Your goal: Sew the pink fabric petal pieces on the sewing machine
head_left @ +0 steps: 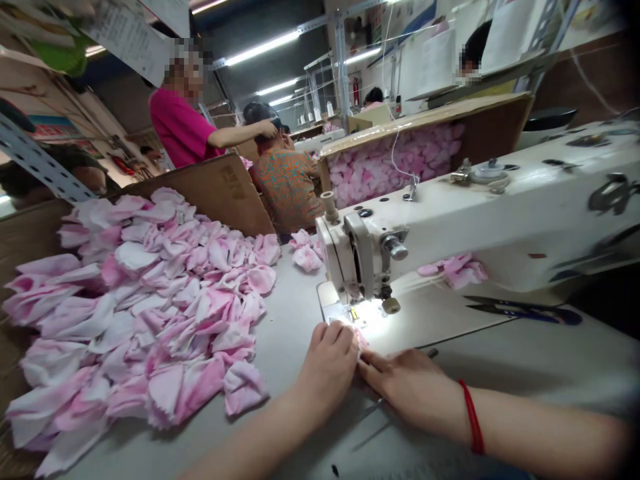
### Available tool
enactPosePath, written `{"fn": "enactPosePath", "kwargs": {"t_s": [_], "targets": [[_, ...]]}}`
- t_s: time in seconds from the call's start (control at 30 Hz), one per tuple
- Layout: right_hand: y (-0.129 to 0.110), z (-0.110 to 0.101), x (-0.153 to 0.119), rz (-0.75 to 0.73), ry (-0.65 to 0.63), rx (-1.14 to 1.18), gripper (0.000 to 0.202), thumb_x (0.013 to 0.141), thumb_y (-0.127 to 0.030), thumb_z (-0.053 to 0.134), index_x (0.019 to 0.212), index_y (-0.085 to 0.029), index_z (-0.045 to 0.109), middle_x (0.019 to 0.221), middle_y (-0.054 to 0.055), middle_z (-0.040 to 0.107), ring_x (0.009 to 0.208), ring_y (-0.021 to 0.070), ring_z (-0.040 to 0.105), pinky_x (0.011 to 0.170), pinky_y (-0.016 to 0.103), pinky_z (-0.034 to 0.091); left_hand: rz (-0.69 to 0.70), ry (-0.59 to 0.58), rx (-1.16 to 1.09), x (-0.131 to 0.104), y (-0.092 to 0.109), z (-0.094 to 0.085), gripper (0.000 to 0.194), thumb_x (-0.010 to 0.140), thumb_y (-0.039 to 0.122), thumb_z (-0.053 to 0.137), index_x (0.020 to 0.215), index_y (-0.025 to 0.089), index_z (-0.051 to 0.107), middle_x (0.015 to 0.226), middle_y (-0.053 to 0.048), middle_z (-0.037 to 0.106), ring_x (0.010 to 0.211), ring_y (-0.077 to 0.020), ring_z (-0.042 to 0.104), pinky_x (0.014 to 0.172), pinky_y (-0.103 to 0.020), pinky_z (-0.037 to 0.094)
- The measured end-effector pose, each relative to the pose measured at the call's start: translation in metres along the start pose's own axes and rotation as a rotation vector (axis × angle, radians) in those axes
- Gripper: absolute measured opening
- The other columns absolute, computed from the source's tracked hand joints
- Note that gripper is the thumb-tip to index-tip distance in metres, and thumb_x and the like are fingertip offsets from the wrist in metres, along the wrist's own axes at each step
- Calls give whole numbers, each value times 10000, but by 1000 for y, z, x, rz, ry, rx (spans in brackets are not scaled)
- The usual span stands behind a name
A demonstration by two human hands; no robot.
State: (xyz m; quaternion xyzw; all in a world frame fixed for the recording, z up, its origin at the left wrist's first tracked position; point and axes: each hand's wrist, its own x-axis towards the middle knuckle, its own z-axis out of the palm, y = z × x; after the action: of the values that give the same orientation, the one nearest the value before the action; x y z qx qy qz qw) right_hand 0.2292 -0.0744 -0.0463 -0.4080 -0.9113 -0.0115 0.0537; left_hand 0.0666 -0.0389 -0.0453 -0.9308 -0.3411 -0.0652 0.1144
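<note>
A small piece of pink fabric lies at the lit needle area of a white sewing machine. My left hand is closed on its left side, with curled fingers close to the presser foot. From the right, my right hand, with a red cord at the wrist, pinches the near edge of the same piece; its fingers are pressed together. Most of the piece is hidden by my fingers. A large heap of pink and white fabric pieces spreads over the table's left side.
Blue-handled snips lie right of the needle. More pink pieces sit under the machine arm. Behind stand a cardboard box of pink pieces, a person in a magenta shirt and a seated person in a patterned shirt.
</note>
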Motion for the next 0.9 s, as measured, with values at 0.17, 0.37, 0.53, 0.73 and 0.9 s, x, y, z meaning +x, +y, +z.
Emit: {"fn": "enactPosePath", "kwargs": {"t_s": [0.17, 0.37, 0.53, 0.73, 0.9], "targets": [[34, -1, 19, -198, 8, 68, 177, 866, -227, 386, 839, -189, 557, 835, 18, 636, 602, 143, 577, 457, 263, 305, 121, 52, -38, 11, -24, -2, 131, 862, 197, 473, 967, 144, 532, 939, -46, 586, 899, -193, 477, 772, -354, 356], [35, 13, 11, -146, 192, 143, 219, 891, -231, 335, 998, -167, 514, 960, 66, 585, 605, 121, 539, 483, 272, 325, 18, 142, -96, 2, -17, 4, 220, 908, 190, 345, 1001, 135, 537, 937, -70, 597, 871, -196, 497, 706, -336, 389], [32, 14, 8, -95, 117, 169, 138, 853, -207, 409, 898, -187, 538, 704, -1, 565, 528, 127, 497, 442, 296, 240, 59, 188, -29, 5, -9, -4, 260, 897, 123, 313, 991, 109, 554, 932, -87, 604, 888, -211, 508, 746, -351, 396], [34, 11, 10, -78, 22, 207, 146, 858, -241, 405, 855, -188, 542, 703, 1, 593, 540, 138, 515, 459, 308, 210, 121, 145, -73, 11, -10, -4, 244, 911, 126, 326, 957, 132, 565, 942, -38, 625, 924, -166, 522, 787, -321, 400], [35, 7, 10, -63, -44, 254, 149, 850, -253, 412, 817, -188, 542, 709, -1, 604, 566, 140, 534, 465, 299, 216, 130, 199, -137, 9, -12, 0, 234, 924, 176, 336, 1014, 156, 551, 1003, -34, 628, 946, -158, 520, 789, -330, 400]]}}
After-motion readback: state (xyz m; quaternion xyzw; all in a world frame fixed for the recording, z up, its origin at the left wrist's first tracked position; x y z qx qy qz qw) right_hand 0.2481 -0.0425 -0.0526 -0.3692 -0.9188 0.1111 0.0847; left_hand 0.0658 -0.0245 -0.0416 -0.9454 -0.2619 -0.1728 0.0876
